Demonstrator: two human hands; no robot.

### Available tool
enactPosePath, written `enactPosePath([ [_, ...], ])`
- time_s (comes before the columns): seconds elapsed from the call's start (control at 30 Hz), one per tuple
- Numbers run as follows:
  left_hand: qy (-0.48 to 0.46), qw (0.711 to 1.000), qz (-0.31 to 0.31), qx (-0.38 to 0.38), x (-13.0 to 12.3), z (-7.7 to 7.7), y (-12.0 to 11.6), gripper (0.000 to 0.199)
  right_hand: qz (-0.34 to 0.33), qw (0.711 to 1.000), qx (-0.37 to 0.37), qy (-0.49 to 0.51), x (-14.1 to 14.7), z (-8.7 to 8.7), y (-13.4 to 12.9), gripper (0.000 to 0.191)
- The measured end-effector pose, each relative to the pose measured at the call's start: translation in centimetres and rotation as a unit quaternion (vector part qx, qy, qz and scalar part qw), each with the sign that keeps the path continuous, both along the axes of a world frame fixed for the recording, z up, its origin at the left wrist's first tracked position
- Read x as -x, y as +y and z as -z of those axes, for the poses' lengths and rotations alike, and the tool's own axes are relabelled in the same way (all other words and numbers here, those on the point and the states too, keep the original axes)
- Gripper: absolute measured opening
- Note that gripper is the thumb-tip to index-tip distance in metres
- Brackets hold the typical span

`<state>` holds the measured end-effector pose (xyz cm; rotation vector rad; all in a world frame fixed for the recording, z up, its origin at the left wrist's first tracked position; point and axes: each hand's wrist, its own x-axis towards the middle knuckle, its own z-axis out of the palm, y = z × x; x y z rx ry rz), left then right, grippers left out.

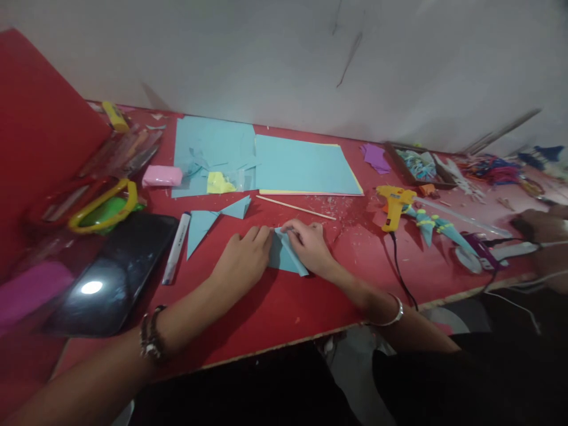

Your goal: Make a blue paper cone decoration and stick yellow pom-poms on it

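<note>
A small light-blue paper (284, 255) lies on the red table, its right side folded or rolled along a slant. My left hand (247, 253) holds its left edge, fingers together at the top. On the rolled side, my right hand (310, 245) pinches the paper near its upper end with bent fingers. Just left of my hands are folded blue paper triangles (201, 228), and a thin wooden stick (296, 207) lies behind them. A white marker (176, 248) rests farther left.
Blue sheets (306, 165) lie at the back. A black tablet (115, 275) and yellow-handled tool (104, 207) are left. At right are a yellow glue gun (393, 207) with cable, blue paper cones (426, 225), a tray (419, 165) and another person's hand (532, 228).
</note>
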<state>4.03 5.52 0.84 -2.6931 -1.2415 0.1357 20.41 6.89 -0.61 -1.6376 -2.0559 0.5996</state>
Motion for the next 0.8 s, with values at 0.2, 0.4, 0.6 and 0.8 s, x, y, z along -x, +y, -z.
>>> enactPosePath([
  [0.2,0.023,1.0,-0.005,0.016,-0.3,-0.3,-0.1,0.037,0.025,1.0,-0.009,-0.001,-0.4,0.1,-0.2,0.02],
  [0.4,0.03,0.999,-0.009,0.025,-0.5,-0.2,-0.1,0.041,0.027,0.997,0.023,0.065,-0.6,-0.6,-1.0,0.024],
  [0.6,0.019,1.0,-0.007,0.024,-0.4,0.2,-0.1,0.037,0.008,0.996,0.037,0.079,-1.0,-1.0,-1.9,0.019],
  [0.8,0.0,1.0,-0.01,0.026,-0.5,0.2,-0.2,0.037,0.026,0.999,-0.002,0.025,-1.6,-0.6,-2.1,0.015],
])
